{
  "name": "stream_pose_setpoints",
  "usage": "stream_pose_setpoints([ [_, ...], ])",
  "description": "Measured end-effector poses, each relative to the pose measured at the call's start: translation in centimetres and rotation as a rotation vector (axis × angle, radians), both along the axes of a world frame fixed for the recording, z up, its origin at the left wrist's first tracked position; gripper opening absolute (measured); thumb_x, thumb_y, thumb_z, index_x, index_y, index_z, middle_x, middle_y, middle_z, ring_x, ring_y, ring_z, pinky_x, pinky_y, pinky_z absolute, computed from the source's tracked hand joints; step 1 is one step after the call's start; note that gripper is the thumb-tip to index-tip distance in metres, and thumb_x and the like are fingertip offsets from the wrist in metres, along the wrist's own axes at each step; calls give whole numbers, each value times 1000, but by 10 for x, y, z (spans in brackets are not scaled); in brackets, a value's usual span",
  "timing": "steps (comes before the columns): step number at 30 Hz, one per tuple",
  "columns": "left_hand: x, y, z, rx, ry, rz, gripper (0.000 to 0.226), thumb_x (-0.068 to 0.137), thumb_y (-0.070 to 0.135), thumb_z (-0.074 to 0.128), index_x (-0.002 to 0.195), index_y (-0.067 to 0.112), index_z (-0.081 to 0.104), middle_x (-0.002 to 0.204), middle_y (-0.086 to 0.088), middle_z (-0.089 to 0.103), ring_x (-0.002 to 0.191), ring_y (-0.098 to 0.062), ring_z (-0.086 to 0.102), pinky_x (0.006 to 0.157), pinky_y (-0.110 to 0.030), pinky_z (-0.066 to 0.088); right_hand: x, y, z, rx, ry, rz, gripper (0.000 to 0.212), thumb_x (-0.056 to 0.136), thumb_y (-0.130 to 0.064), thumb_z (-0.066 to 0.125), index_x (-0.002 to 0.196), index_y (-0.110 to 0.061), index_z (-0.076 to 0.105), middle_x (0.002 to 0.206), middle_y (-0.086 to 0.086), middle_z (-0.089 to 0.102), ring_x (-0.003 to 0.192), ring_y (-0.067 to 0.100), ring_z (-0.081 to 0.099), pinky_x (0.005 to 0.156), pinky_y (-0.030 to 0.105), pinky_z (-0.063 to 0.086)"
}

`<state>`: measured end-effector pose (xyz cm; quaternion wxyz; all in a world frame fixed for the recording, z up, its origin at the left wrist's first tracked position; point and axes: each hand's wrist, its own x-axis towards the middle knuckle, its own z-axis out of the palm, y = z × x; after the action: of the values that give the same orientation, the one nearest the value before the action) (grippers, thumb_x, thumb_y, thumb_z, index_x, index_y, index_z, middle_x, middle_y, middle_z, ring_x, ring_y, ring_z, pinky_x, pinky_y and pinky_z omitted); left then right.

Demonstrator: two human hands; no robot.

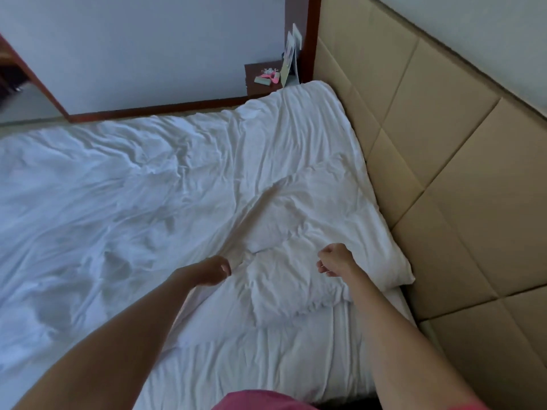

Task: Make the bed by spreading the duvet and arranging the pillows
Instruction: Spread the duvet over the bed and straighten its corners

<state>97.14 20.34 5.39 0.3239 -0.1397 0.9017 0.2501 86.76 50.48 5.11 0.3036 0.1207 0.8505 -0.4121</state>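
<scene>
A rumpled white duvet [183, 184] covers most of the bed, its near edge folded back over the striped white sheet [266, 359]. My left hand [213, 270] is curled round a raised ridge of the duvet that runs away from it toward the headboard. My right hand [334, 260] hovers as a loose fist just above the puffy duvet corner [387, 264] beside the headboard, with no fabric visibly in it. No separate pillow can be made out.
A tan padded headboard [444, 161] runs along the right. At the far corner stands a dark wooden nightstand [254, 90] with small pink items and cards. A white wall with a red-brown skirting board [159, 109] borders the bed's far side.
</scene>
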Motion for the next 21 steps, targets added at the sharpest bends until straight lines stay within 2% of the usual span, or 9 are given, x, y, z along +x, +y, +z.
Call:
stream_pose_setpoints([
  [2,42,-15,-2,42,-17,60,31,91,-3,42,103,11,67,109,-10,61,100,-23,63,82,-24,51,27,-17,2,16,8,41,22,91,-11,45,92,-5,66,86,14,75,81,24,73,69,31,58],
  [4,85,-30,-4,82,-39,128,30,89,-4,40,88,16,63,96,-11,65,77,-19,62,59,-15,49,59,-37,3,35,17,90,22,91,-10,45,94,-5,66,86,13,75,79,23,73,67,29,58],
  [7,158,-53,-8,113,-83,208,32,86,-5,36,89,13,62,87,-11,66,66,-19,60,45,-16,44,113,-67,2,57,28,161,23,93,-12,45,96,-4,66,87,13,74,68,18,70,61,26,56],
  [9,209,-70,-12,131,-105,251,30,86,-2,37,90,13,62,84,-8,67,63,-18,60,44,-19,42,149,-89,-3,68,8,223,23,93,-11,45,97,-4,66,87,13,74,67,18,69,61,27,55],
  [13,304,-102,-19,174,-122,396,24,89,1,41,97,10,62,78,-4,65,62,-18,61,49,-21,43,212,-132,-13,109,-3,379,22,84,-8,47,97,-4,65,86,16,74,80,28,73,66,32,58],
  [15,345,-116,-19,173,-128,460,22,91,3,42,99,9,62,77,-4,65,60,-16,60,49,-21,43,243,-153,-15,113,-2,457,21,83,-7,47,95,-6,64,85,16,74,75,26,72,64,30,56],
  [21,424,-144,-22,158,-88,600,20,91,7,45,99,8,63,80,-5,67,63,-18,62,48,-22,43,305,-198,-27,129,-14,597,16,87,-10,48,87,-8,64,84,14,73,77,24,73,66,31,57],
])
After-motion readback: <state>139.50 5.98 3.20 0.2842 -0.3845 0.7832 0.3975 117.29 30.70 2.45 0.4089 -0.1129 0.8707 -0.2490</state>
